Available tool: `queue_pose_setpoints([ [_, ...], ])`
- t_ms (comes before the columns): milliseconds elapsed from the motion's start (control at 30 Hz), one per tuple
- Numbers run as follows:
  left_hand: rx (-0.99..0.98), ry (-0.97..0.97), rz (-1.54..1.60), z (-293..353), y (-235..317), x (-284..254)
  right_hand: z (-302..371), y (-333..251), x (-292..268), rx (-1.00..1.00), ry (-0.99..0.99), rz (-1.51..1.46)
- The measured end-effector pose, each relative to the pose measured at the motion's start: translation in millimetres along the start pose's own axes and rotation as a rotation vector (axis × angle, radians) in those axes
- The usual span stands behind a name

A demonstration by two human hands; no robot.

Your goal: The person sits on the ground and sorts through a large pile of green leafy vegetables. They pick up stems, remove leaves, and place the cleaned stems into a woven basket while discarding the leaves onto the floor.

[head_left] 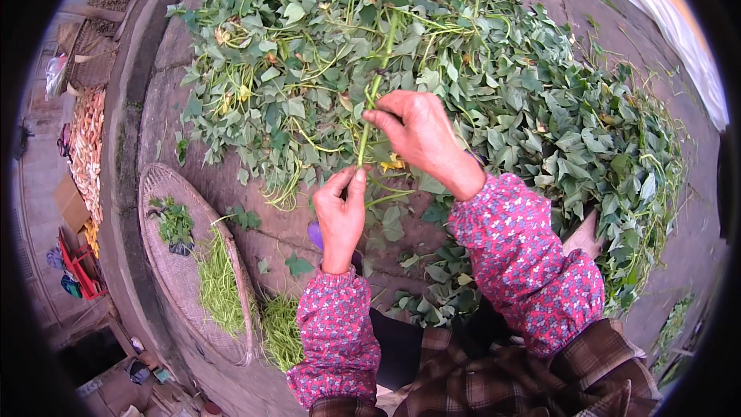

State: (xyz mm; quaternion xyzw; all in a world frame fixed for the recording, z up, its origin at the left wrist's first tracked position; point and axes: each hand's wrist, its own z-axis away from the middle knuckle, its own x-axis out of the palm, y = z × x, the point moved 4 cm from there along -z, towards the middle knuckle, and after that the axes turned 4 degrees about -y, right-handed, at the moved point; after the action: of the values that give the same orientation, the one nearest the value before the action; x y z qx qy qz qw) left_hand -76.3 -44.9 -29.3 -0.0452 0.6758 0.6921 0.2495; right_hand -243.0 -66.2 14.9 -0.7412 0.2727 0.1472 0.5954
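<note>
A long green leafy vine stem (pixel 365 141) is held between my two hands over the heap of cut vines. My left hand (pixel 341 216) pinches the stem's lower end between thumb and forefinger. Higher up, my right hand (pixel 421 137) has thumb and fingers closed on the same stem, which reaches away toward the heap (pixel 532 116). To the left, a wide woven basket (pixel 179 286) lies on the ground with thin green stalks (pixel 220 286) and a small bunch of leafy greens (pixel 174 224) in it. More green stalks (pixel 282 332) lie beside its rim, near my left sleeve.
The vine heap spreads across the far side and down the right. Left of the basket runs a concrete ledge (pixel 127 162), beyond it orange-yellow cobs (pixel 87 147), a cardboard piece (pixel 71 202) and a red stool (pixel 79 266). A white sheet (pixel 664 8) lies far right.
</note>
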Motion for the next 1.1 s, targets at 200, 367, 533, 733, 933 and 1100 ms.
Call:
queue_pose_setpoints([
  [200,-0.099,-0.06,-0.084,0.3,-8.0,-28.7,-15.5,33.8,-20.8,0.202,0.037,-0.23],
  [367,-0.175,-0.076,0.229,4.0,-21.0,-53.2,-19.1,86.5,-76.0,0.403,0.515,-0.936],
  [533,-0.204,-0.169,0.456,0.7,-8.9,-45.4,-24.2,36.1,-29.4,0.276,0.044,-0.449],
  [733,-0.186,-0.223,0.546,-1.5,-3.3,-30.7,-17.0,9.0,13.6,0.107,-0.363,-0.553],
  [933,-0.222,-0.274,0.611,0.0,-3.9,-26.3,-11.4,13.5,20.3,0.088,-0.371,-0.298],
  [1100,-0.22,-0.321,0.652,4.5,-0.6,-21.0,-8.0,11.4,20.1,0.082,-0.439,-0.464],
])
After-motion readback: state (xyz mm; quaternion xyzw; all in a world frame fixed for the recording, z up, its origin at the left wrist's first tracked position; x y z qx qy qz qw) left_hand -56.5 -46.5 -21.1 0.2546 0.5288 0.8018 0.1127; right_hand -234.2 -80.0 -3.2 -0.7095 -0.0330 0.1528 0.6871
